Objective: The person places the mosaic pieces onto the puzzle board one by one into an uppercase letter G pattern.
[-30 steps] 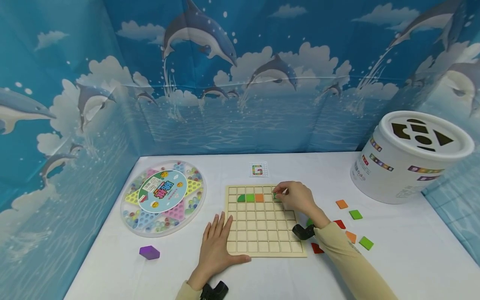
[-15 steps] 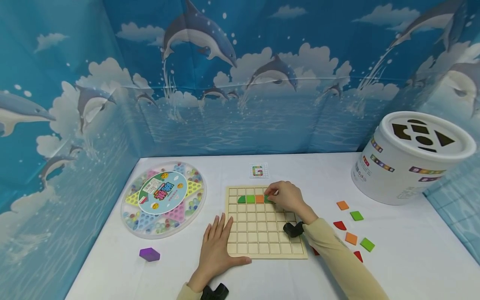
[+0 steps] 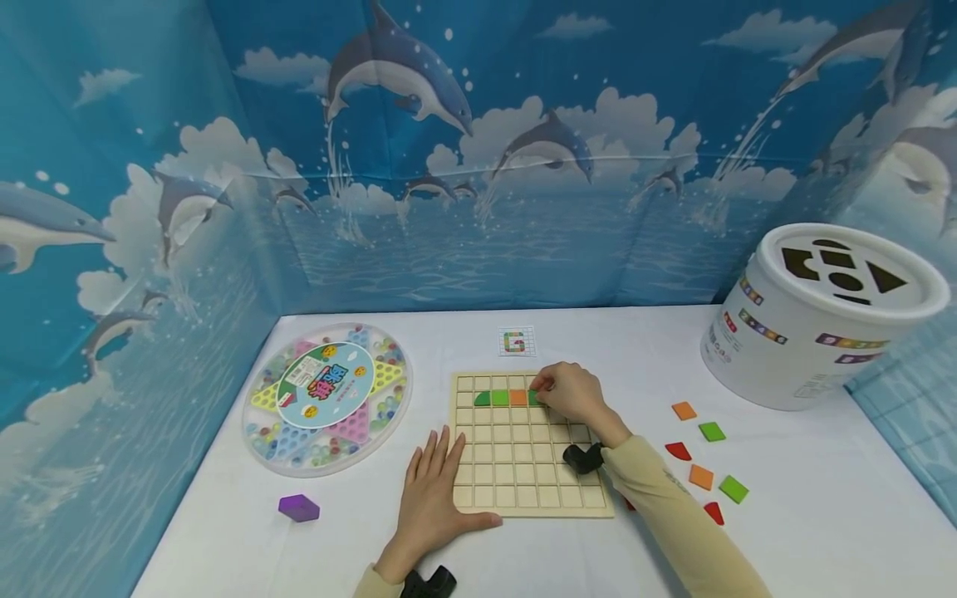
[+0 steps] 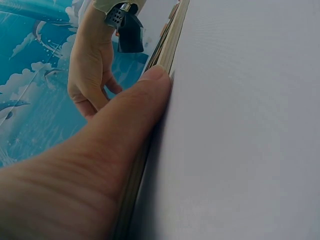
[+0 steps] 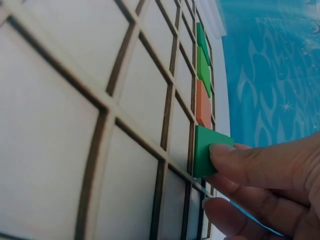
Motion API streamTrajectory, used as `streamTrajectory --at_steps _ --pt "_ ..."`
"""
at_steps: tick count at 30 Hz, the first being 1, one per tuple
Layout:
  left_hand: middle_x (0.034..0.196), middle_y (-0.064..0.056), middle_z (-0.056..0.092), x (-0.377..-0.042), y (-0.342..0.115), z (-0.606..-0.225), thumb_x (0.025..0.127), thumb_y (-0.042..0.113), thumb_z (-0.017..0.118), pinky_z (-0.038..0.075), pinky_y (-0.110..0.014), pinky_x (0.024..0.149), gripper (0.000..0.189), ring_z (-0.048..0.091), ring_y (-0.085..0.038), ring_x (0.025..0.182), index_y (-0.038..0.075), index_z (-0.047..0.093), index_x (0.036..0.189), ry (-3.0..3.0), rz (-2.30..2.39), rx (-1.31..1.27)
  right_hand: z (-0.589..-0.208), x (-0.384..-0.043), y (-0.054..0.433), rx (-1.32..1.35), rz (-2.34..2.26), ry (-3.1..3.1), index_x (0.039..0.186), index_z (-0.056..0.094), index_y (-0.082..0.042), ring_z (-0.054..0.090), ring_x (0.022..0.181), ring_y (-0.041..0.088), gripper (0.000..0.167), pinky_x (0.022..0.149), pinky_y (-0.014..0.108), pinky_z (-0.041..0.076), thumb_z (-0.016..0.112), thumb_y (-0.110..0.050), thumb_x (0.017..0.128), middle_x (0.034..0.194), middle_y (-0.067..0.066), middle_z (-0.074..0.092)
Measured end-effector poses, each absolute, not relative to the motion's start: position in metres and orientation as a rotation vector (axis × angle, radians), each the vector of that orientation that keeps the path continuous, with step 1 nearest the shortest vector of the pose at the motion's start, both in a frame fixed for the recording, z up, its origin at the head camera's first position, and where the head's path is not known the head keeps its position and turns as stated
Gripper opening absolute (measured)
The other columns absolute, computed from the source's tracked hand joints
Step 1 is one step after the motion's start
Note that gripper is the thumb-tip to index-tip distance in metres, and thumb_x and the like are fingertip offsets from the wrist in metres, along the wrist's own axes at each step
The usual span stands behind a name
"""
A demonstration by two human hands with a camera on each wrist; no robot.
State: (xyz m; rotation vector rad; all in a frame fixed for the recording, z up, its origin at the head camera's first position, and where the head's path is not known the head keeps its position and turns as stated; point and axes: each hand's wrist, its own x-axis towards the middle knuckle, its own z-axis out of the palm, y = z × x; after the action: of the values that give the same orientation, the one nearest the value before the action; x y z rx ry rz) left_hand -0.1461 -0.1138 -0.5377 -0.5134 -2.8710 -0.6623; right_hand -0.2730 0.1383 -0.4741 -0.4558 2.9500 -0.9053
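The person's right hand (image 3: 574,393) pinches a flat dark green tile (image 5: 204,150) between thumb and fingers, just beside a flat orange square tile (image 5: 202,104) on the pale wooden grid board (image 3: 532,472) (whether it is fully seated cannot be told). Released tilted, it might catch on the raised dividers (image 5: 93,165). The left hand (image 3: 432,500), fingers straight, touches the board's edge; slackening could let the board slide.

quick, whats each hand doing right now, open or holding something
Left hand: open, touching the grid board.
Right hand: closed, pinching a green tile.
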Motion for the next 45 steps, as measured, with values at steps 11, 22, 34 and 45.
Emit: streamTrajectory --at_steps 11,22,34,45 --pt "0.154 -0.017 0.022 -0.147 -0.113 -0.538 0.059 0.081 0.063 0.012 -0.051 0.109 0.122 0.015 -0.034 0.141 0.008 0.03 0.149 -2.872 -0.667 -0.512 -0.475 -0.273 0.136 -0.453 -0.819 3.0 0.082 0.074 -0.014 0.06 0.068 0.014 0.006 0.057 0.033 0.048 0.077 -0.014 0.078 0.076 -0.005 0.065" --pt "0.155 -0.015 0.019 -0.146 -0.115 -0.537 0.059 0.082 0.062 0.011 -0.049 0.11 0.122 0.011 -0.032 0.142 0.009 0.028 0.15 -2.892 -0.67 -0.494 -0.476 -0.27 0.135 -0.471 -0.84 2.986 0.085 0.074 -0.01 0.061 0.073 0.016 0.008 0.063 0.036 0.05 0.077 -0.012 0.078 0.081 -0.001 0.066" --pt "0.153 -0.017 0.023 -0.146 -0.114 -0.535 0.06 0.081 0.063 0.014 -0.052 0.108 0.12 0.016 -0.036 0.14 0.007 0.031 0.149 -2.848 -0.666 -0.511 -0.469 -0.264 0.141 -0.479 -0.763 2.948 0.095 0.076 -0.009 0.059 0.073 0.016 0.015 0.062 0.035 0.049 0.075 -0.011 0.08 0.086 0.0 0.065" --pt "0.154 -0.016 0.019 -0.145 -0.113 -0.535 0.058 0.08 0.065 0.01 -0.05 0.11 0.122 0.011 -0.033 0.142 0.008 0.028 0.15 -2.884 -0.694 -0.504 -0.446 -0.232 0.191 -0.47 -0.748 2.968 0.096 0.074 -0.009 0.048 0.059 0.013 0.014 0.051 0.03 0.04 0.072 -0.017 0.084 0.082 -0.003 0.062"
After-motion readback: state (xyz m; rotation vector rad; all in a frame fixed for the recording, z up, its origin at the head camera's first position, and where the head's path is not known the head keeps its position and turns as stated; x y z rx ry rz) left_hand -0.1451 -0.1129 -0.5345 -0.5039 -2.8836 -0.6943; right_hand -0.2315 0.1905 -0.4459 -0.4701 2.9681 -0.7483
